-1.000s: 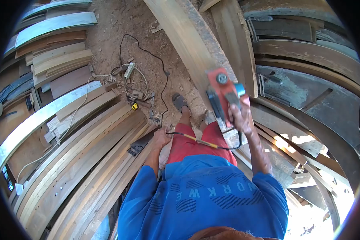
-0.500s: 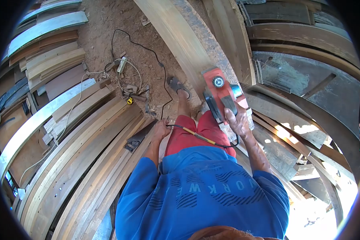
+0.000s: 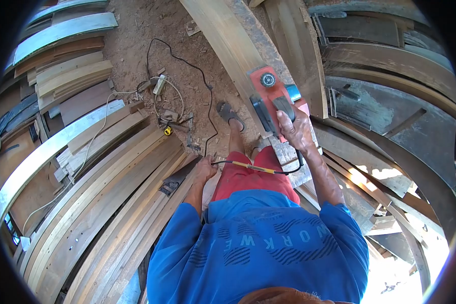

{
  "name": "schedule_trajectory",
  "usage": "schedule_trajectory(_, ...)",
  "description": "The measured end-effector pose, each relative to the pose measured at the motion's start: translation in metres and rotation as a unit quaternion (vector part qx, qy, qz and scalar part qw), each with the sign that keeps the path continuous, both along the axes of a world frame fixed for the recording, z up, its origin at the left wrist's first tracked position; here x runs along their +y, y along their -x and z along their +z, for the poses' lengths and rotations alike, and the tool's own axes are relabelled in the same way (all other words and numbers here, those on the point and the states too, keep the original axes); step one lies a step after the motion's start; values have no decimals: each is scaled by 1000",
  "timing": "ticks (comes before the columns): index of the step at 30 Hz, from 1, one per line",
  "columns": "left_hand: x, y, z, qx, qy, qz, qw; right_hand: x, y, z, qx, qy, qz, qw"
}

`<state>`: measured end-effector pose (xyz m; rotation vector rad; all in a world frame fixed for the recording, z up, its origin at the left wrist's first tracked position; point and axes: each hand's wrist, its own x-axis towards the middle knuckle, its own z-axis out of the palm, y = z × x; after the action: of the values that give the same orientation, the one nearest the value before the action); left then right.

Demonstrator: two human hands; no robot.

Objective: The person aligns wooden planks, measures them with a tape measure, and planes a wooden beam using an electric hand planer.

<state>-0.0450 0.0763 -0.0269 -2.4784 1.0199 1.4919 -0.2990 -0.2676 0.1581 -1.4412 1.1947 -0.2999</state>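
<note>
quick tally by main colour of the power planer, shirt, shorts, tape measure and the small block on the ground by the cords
Red: 2, power planer and shorts
Blue: 1, shirt
Yellow: 1, tape measure
White: 1, small block
Total: 5

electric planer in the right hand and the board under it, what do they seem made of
The electric planer: hard plastic or painted metal body, judging by its smooth, even red; the look leaves which open. The board: wood, seemingly bare and unvarnished, as pale grain streaks run along its face.
</note>
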Motion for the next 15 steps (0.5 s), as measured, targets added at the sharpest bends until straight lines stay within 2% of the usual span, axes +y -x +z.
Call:
schedule_trajectory(14, -23, -30, 6, -11, -40, 11, 999, -76, -83, -3, 0, 35, -2, 999)
schedule_trajectory(15, -24, -31, 6, -13, -37, 13, 999, -80, -92, -5, -15, 80, -5, 997)
